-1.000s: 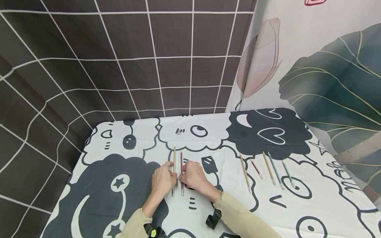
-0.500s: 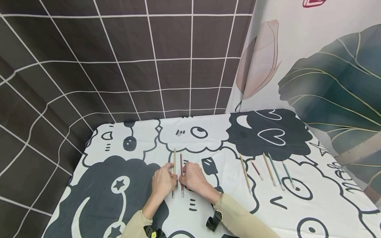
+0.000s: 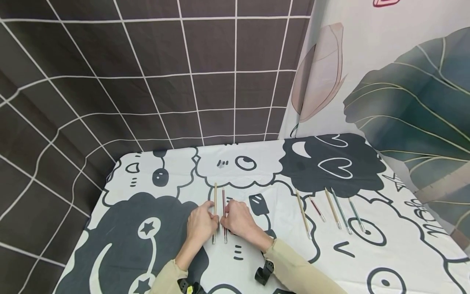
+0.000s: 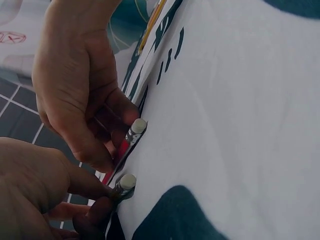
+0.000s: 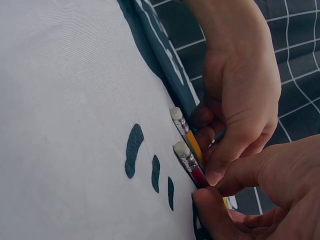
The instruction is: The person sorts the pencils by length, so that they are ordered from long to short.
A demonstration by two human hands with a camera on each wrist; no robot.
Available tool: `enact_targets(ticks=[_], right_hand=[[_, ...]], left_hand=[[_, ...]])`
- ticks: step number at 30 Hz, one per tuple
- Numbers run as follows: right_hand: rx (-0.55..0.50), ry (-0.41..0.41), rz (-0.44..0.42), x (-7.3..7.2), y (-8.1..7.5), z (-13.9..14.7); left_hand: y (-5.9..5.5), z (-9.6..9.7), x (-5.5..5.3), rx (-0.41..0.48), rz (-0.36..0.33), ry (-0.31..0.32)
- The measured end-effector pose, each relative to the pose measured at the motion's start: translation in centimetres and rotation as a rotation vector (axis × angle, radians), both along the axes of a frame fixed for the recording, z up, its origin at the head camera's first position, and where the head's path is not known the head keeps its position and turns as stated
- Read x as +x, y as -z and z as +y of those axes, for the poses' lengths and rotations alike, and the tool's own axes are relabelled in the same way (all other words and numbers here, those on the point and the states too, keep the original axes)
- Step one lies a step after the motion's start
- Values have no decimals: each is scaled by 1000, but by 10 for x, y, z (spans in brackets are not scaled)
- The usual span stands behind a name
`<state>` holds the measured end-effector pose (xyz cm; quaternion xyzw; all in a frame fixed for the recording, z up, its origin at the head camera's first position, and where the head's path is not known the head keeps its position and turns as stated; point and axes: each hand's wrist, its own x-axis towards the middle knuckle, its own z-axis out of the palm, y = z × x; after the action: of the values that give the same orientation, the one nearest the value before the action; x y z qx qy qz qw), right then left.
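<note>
Eraser-tipped red pencil [image 5: 199, 176] in the right hand [image 5: 280, 182], yellow pencil [image 5: 193, 145] just beside it in the left hand [image 5: 245, 100]

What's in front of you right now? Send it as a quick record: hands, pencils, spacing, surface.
Left hand: pinches the yellow pencil
Right hand: pinches the red pencil
Spacing: the two held pencils lie side by side, roughly parallel, with a gap between
Eraser ends: toward the person on both
Others: five loose pencils to the right; from left, yellow, red, yellow, green, green
Surface: cartoon-print cloth
</note>
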<state>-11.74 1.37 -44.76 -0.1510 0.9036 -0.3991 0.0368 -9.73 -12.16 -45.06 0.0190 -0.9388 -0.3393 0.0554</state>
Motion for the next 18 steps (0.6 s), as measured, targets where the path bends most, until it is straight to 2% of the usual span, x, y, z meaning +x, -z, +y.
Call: enact_targets(ticks=[18], right_hand=[[-5, 5, -10, 0, 1, 0]], left_hand=[[1, -2, 2, -9, -19, 4]])
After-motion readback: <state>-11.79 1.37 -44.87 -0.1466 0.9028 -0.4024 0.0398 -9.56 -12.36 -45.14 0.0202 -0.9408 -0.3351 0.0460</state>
